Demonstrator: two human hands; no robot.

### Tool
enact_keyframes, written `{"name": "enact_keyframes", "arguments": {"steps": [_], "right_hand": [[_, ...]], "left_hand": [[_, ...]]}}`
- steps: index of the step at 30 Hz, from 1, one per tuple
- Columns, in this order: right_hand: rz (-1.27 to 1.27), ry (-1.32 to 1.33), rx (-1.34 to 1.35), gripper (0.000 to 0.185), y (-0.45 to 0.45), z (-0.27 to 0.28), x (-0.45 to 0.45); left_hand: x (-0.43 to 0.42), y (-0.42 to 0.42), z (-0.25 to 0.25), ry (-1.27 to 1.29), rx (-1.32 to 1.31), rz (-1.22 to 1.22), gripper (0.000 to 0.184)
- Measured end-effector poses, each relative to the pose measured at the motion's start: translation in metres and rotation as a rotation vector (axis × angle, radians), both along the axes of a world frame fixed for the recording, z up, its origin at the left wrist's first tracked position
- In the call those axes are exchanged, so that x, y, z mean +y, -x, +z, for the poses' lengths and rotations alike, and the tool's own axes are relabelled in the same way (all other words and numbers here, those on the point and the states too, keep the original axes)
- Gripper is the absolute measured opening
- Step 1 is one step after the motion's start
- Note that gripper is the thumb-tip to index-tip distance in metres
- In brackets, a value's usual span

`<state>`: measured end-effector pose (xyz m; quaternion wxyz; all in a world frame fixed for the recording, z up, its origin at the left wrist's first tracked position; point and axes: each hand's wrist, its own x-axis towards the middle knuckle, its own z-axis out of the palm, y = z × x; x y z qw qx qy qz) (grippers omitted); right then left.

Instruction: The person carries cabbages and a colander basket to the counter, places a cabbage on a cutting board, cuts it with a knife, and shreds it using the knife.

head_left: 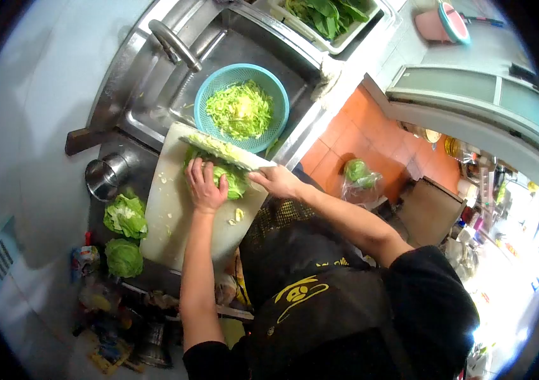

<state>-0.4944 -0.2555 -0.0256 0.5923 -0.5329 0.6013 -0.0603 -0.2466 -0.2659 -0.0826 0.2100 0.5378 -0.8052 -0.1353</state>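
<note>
Our right hand (pixel 277 181) is closed on the knife (pixel 222 151), while our left (pixel 206 185) holds the cabbage (pixel 234 182) under curved fingers on the cutting board (pixel 169 212). If the rounded cabbage rolled or wet leaves slid, the blade could catch our fingertips, which sit close beside it. Our left forearm runs nearly straight; our right reaches in slantwise.

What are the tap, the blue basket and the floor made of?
The tap looks like metal, probably steel: it is grey and shiny, with bright glints. The blue basket seems to be smooth plastic, since it is one even colour with lots of little holes. The floor looks like orange tiles, maybe baked clay, with thin lines between the squares.
</note>
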Motion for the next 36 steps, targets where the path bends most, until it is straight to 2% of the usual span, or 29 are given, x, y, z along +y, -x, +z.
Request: {"name": "enact_keyframes", "arguments": {"steps": [2, 3, 6, 8, 11, 14, 19, 21, 24, 28, 29, 32, 33, 36], "right_hand": [[0.038, 0.064, -0.019, 0.056, 0.010, 0.022, 0.011], [0.096, -0.003, 0.042, 0.058, 0.014, 0.035, 0.012], [0.162, -0.078, 0.110, 0.063, 0.022, 0.060, 0.020], [0.140, -0.070, 0.084, 0.063, 0.020, 0.059, 0.017], [0.108, -0.039, 0.067, 0.063, 0.005, 0.025, 0.009], [0.138, -0.031, 0.057, 0.063, -0.004, -0.001, -0.003], [-0.029, 0.028, -0.042, 0.061, -0.003, -0.019, 0.017], [-0.003, 0.052, -0.019, 0.060, 0.001, 0.005, 0.019], [0.102, -0.054, 0.038, 0.059, 0.014, 0.061, 0.013], [0.115, -0.054, 0.013, 0.060, 0.015, 0.046, 0.015], [0.096, -0.071, 0.009, 0.061, 0.010, 0.052, 0.005], [0.115, -0.035, 0.055, 0.063, -0.006, 0.020, 0.001], [0.106, 0.014, 0.077, 0.065, -0.014, 0.008, 0.001], [0.092, 0.028, 0.018, 0.064, -0.016, -0.011, 0.001]], "left_hand": [[0.009, -0.006, -0.018, 0.011, -0.023, 0.025, 0.052], [0.013, -0.004, -0.022, -0.017, -0.036, 0.058, 0.057], [0.004, -0.008, -0.020, -0.004, -0.051, -0.095, 0.058], [0.006, -0.003, -0.012, -0.002, -0.050, -0.040, 0.050], [0.005, -0.004, -0.007, -0.041, -0.113, -0.027, 0.036], [0.000, 0.000, 0.001, 0.001, -0.058, -0.033, 0.034], [0.004, 0.000, -0.008, 0.007, -0.008, -0.023, 0.040], [0.007, -0.005, -0.011, -0.034, -0.074, -0.021, 0.044], [0.006, -0.006, -0.023, 0.017, -0.069, -0.059, 0.053], [0.005, -0.005, -0.019, 0.024, -0.060, -0.054, 0.054], [0.003, 0.000, -0.009, 0.007, 0.021, -0.011, 0.049], [0.012, -0.008, -0.023, -0.078, -0.085, -0.012, 0.043], [0.009, -0.005, -0.015, -0.106, -0.045, -0.016, 0.038], [0.008, -0.004, -0.011, -0.064, -0.080, -0.037, 0.037]]}}
